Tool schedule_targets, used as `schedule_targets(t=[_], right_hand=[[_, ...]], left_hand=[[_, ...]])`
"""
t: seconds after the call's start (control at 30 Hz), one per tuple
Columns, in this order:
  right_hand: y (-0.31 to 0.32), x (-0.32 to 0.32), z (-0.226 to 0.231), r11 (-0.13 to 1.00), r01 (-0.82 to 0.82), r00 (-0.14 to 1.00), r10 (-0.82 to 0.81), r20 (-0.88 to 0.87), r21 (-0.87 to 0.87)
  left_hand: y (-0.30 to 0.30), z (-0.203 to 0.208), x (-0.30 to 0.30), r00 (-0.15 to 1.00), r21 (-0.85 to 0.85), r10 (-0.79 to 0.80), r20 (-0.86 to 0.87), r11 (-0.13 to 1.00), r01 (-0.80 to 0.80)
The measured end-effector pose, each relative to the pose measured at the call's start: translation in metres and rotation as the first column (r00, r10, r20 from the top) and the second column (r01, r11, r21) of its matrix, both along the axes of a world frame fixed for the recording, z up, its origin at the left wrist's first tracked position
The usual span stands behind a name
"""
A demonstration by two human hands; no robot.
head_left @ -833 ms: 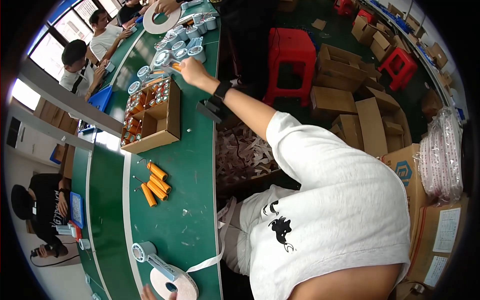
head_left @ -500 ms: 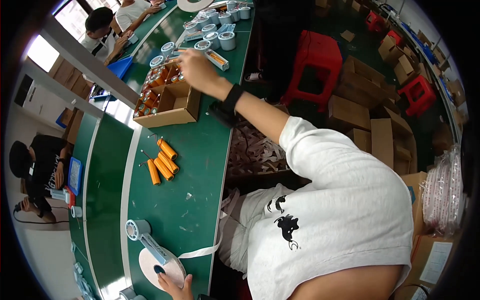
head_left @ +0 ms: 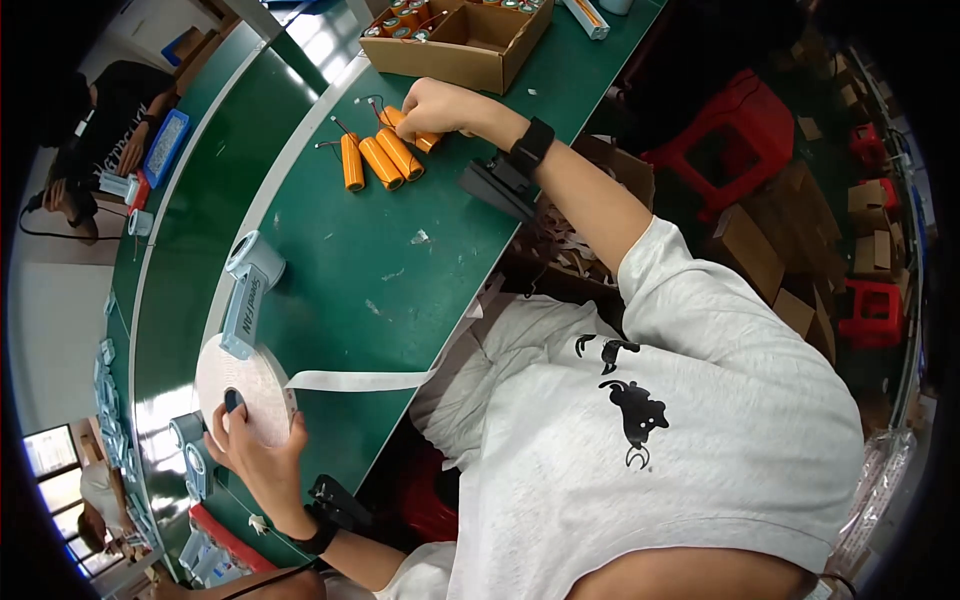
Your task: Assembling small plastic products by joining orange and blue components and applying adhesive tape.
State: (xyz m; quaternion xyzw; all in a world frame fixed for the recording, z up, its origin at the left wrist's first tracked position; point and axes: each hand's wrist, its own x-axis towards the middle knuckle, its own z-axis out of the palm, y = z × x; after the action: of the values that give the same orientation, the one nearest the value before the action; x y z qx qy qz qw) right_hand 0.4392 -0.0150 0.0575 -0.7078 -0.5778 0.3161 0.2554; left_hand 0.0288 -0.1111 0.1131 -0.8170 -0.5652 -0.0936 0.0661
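The right hand [head_left: 440,105] lies curled over the end of an orange cylinder [head_left: 412,130] on the green table [head_left: 330,250], fingers closed around it. Just beside that one, three more orange cylinders [head_left: 380,158] lie side by side, each with thin wires at its far end. A black band sits on the right wrist, and a dark wedge-shaped block [head_left: 497,187] rests on the table edge near the forearm. Beyond the hand stands an open cardboard box [head_left: 470,45] with small round items packed along its far side.

The left hand [head_left: 262,455] grips the rim of a big white tape roll [head_left: 245,385], thumb and fingers wrapped on its near edge. The roll sits on a pale blue holder [head_left: 248,290] that reaches up across it. A white strip of tape [head_left: 360,380] runs off the roll toward the person's grey shirt, well apart from the cylinders.

Across the table, another person in a dark top [head_left: 115,110] sits next to a blue tray [head_left: 165,148].
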Motion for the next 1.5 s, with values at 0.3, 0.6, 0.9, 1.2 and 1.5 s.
schedule_targets(t=[0.3, 0.6, 0.9, 1.2, 1.5], right_hand=[[-0.036, 0.004, -0.008, 0.833, 0.255, 0.911, -0.037, -0.410, 0.492], [-0.032, -0.049, 0.047, 0.711, 0.056, 0.995, 0.021, -0.101, 0.701], [-0.115, -0.144, 0.029, 0.816, -0.439, 0.588, 0.577, -0.567, 0.376], [-0.100, -0.120, 0.044, 0.881, -0.425, 0.525, 0.425, -0.737, 0.205], [-0.089, -0.150, 0.051, 0.835, -0.144, 0.640, 0.488, -0.594, 0.531]], left_hand=[[-0.051, 0.008, -0.002, 0.871, -0.125, 0.180, 0.458, 0.983, -0.137], [-0.028, -0.050, 0.061, 0.625, -0.035, 0.017, 0.780, 0.999, 0.018], [-0.008, -0.034, 0.072, 0.478, -0.046, 0.074, 0.875, 0.996, -0.071], [-0.020, -0.046, 0.057, 0.742, 0.041, 0.203, 0.640, 0.954, -0.296], [-0.030, -0.062, 0.045, 0.944, 0.199, -0.072, 0.321, 0.980, 0.007]])
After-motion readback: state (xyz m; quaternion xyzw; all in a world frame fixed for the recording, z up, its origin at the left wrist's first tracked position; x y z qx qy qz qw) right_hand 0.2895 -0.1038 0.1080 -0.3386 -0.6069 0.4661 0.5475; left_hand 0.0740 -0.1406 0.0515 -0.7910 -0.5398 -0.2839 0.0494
